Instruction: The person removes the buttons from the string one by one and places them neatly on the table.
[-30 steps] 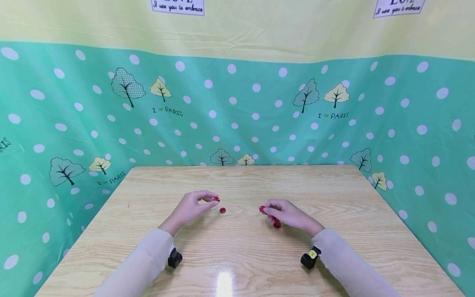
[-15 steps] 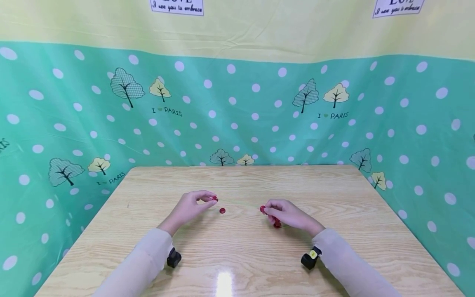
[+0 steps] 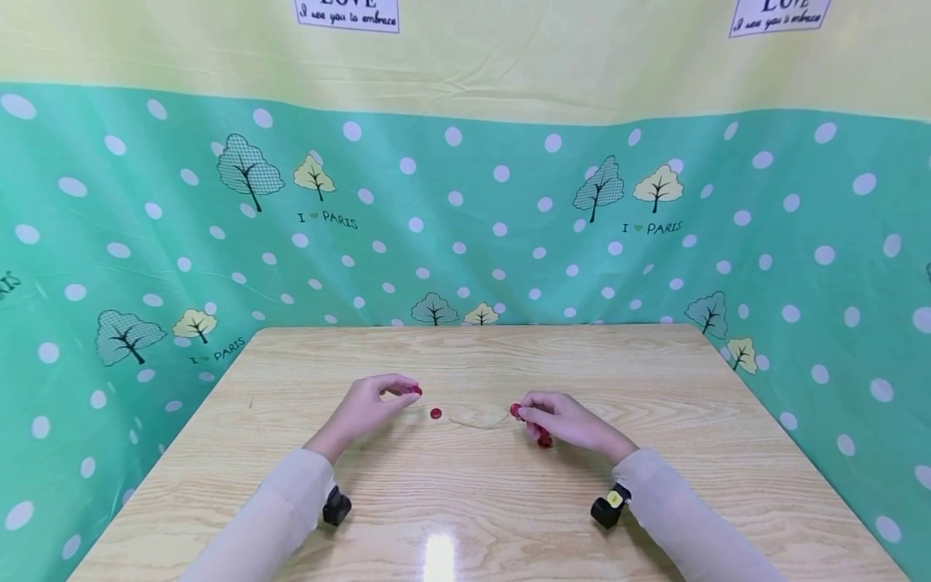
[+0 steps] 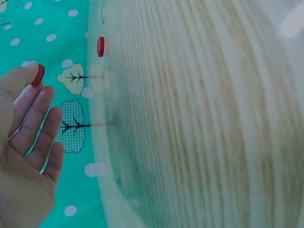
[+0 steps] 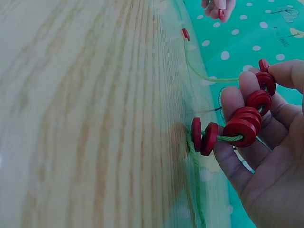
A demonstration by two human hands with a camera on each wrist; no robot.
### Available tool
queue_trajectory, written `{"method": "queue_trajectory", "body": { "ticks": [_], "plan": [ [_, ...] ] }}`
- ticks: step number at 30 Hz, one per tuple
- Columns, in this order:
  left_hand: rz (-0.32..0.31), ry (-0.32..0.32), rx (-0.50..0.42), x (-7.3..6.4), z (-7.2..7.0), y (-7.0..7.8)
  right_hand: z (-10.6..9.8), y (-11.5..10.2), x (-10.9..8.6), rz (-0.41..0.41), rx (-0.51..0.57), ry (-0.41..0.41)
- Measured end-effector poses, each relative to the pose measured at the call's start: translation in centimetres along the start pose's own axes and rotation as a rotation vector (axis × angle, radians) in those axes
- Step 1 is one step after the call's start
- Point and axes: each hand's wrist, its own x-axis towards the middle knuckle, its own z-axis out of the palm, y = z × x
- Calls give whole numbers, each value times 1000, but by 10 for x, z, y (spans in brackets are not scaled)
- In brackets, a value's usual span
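My left hand (image 3: 364, 406) pinches a red round button (image 4: 38, 76) between thumb and forefinger, its other fingers spread. A loose red button (image 3: 436, 413) rests on the table to the right of that hand. Between thumb and fingertips, my right hand (image 3: 570, 420) pinches a red button (image 5: 264, 65) on a green cord (image 5: 216, 80). Several more red buttons (image 5: 242, 130) are threaded on the cord and hang across the right hand's fingers. The cord's free end (image 3: 478, 426) sags in a slack curve toward the loose button, apart from my left hand.
A wood-grain table (image 3: 465, 501) lies beneath both hands. A green dotted curtain (image 3: 480, 210) hangs behind it and at both sides. Black wrist cameras (image 3: 337, 506) sit at each cuff.
My left hand has drawn slightly left with its button. The cord, earlier stretched straight between both hands, has come away from the left one and dropped slack. The right hand has hardly moved.
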Motion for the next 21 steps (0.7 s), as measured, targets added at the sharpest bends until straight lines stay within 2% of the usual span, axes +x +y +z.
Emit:
{"method": "queue_trajectory", "body": {
  "ticks": [7, 17, 21],
  "plan": [
    [-5, -19, 3, 0, 2, -1, 0, 1, 0, -4, 0, -1],
    [-48, -48, 15, -1, 6, 0, 0, 2, 0, -10, -2, -2],
    [-41, -56, 18, 0, 9, -3, 0, 3, 0, -12, 1, -4]
  ]
}}
